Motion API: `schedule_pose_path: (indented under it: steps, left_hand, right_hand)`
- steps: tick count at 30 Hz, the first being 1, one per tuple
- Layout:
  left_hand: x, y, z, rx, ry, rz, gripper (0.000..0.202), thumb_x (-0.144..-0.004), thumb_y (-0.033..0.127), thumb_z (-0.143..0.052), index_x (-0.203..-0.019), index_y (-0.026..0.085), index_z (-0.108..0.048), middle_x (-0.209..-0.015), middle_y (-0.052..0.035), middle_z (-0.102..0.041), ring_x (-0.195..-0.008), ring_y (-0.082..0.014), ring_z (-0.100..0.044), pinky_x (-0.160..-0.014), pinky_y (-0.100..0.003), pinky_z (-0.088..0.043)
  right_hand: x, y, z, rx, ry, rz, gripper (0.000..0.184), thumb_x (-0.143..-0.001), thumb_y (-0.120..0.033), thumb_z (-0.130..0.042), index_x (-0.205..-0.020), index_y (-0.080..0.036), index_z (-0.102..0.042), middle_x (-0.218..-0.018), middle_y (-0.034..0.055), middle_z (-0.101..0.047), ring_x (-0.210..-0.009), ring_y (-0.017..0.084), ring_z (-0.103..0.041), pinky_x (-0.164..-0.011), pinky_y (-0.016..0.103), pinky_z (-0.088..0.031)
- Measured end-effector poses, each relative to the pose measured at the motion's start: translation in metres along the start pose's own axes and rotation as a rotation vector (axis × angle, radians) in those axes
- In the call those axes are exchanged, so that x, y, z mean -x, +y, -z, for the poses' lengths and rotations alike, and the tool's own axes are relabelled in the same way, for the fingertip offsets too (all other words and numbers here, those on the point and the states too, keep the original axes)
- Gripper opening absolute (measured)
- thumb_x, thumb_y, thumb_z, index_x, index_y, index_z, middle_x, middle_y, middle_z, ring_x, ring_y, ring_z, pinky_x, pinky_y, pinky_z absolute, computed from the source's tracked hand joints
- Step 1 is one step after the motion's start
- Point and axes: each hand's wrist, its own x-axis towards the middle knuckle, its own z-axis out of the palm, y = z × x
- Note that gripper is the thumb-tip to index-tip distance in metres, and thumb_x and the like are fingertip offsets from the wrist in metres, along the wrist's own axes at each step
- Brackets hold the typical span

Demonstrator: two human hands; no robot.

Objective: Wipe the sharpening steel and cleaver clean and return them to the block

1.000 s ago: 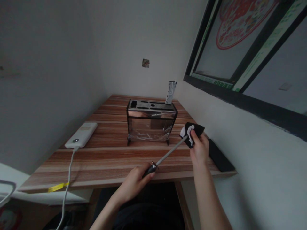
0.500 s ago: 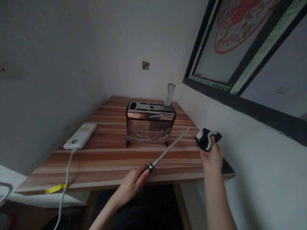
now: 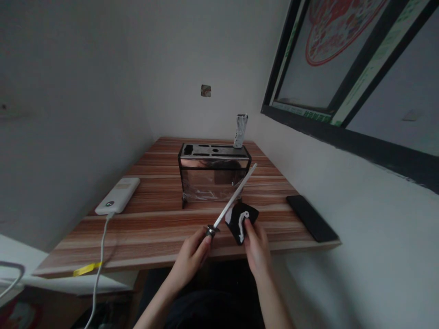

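Observation:
My left hand (image 3: 192, 256) is closed around the handle of a honing rod (image 3: 236, 195), whose pale shaft slants up and to the right. The rod's dark handle is mostly hidden by my fingers. Pinched in my right hand (image 3: 256, 246) is a black-and-white cloth (image 3: 242, 224), close beside the lower part of the shaft; whether they touch I cannot tell. Behind the rod's tip stands a knife block (image 3: 214, 176) with a shiny front and slots along its top. One wrapped, upright handle (image 3: 240, 131) sticks out of its right end.
On the wood-grain table (image 3: 151, 228), a white power bank (image 3: 118, 196) with a white cable (image 3: 102, 256) lies at the left. A black phone (image 3: 311, 218) rests near the right edge. Yellow tape (image 3: 87, 268) sticks to the front edge. Walls close in at the back and sides.
My right hand has brought the cloth leftward from the table's right side to beside the rod, uncovering the phone. The rod has shifted slightly left and stands steeper.

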Motion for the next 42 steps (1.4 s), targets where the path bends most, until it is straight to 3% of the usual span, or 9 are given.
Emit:
schedule_pose_path:
  steps: [3, 9, 12, 18, 23, 28, 42]
  left_hand:
    - [-0.001, -0.004, -0.001, 0.024, 0.053, -0.003, 0.034, -0.090, 0.047, -0.042, -0.087, 0.015, -0.052, -0.055, 0.0066, -0.040, -0.045, -0.0067, -0.036, -0.044, -0.017, -0.029]
    - [-0.002, 0.002, -0.002, -0.127, 0.103, -0.078, 0.028, -0.088, 0.041, -0.048, -0.079, 0.016, -0.054, -0.068, -0.0002, -0.056, -0.061, -0.0118, -0.050, -0.056, -0.020, -0.039]
    - [-0.003, 0.005, -0.003, -0.151, 0.098, -0.108, 0.025, -0.088, 0.039, -0.048, -0.082, 0.016, -0.055, -0.074, -0.0025, -0.061, -0.070, -0.0151, -0.056, -0.064, -0.022, -0.042]
    - [-0.004, 0.005, -0.001, -0.173, 0.063, -0.122, 0.022, -0.086, 0.038, -0.052, -0.083, 0.016, -0.055, -0.077, -0.0027, -0.063, -0.071, -0.0156, -0.057, -0.065, -0.023, -0.042]
    - [-0.003, 0.011, 0.002, -0.207, -0.047, -0.125, 0.025, -0.088, 0.037, -0.048, -0.096, 0.016, -0.057, -0.090, -0.0053, -0.066, -0.081, -0.0182, -0.060, -0.073, -0.025, -0.044]
    - [-0.002, 0.009, 0.001, -0.281, -0.062, -0.085, 0.028, -0.089, 0.037, -0.046, -0.106, 0.017, -0.055, -0.094, -0.0053, -0.068, -0.085, -0.0198, -0.062, -0.072, -0.024, -0.043]
    - [-0.002, 0.003, -0.001, -0.323, -0.091, -0.086, 0.021, -0.092, 0.037, -0.041, -0.094, 0.020, -0.053, -0.087, -0.0021, -0.065, -0.081, -0.0177, -0.061, -0.071, -0.023, -0.040]
  right_hand:
    - [0.014, 0.009, -0.011, 0.094, -0.023, -0.032, 0.032, -0.065, -0.042, -0.075, -0.086, -0.018, -0.070, -0.086, 0.0044, -0.072, -0.082, 0.019, -0.065, -0.070, 0.027, -0.050]
    - [0.026, 0.010, -0.017, 0.207, -0.124, 0.022, 0.029, -0.070, -0.041, -0.071, -0.091, -0.020, -0.070, -0.091, 0.0042, -0.072, -0.089, 0.020, -0.065, -0.080, 0.030, -0.048]
    - [0.025, 0.007, -0.018, 0.219, -0.199, 0.058, 0.026, -0.072, -0.039, -0.069, -0.090, -0.020, -0.070, -0.089, 0.0049, -0.072, -0.086, 0.022, -0.066, -0.078, 0.032, -0.050]
    - [0.021, 0.001, -0.022, 0.201, -0.261, 0.071, 0.023, -0.067, -0.033, -0.073, -0.086, -0.019, -0.070, -0.085, 0.0053, -0.073, -0.081, 0.022, -0.068, -0.074, 0.032, -0.053]
    - [0.021, -0.003, -0.023, 0.239, -0.254, 0.067, 0.027, -0.065, -0.031, -0.075, -0.087, -0.017, -0.070, -0.084, 0.0061, -0.073, -0.078, 0.022, -0.068, -0.070, 0.031, -0.054]
    - [0.023, 0.000, -0.023, 0.257, -0.183, 0.059, 0.024, -0.065, -0.031, -0.076, -0.083, -0.017, -0.070, -0.078, 0.0050, -0.073, -0.072, 0.019, -0.067, -0.064, 0.027, -0.053]
    - [0.014, -0.015, -0.023, 0.285, -0.185, 0.140, 0.029, -0.070, -0.037, -0.071, -0.090, -0.016, -0.069, -0.080, 0.0051, -0.072, -0.069, 0.018, -0.065, -0.062, 0.026, -0.052]
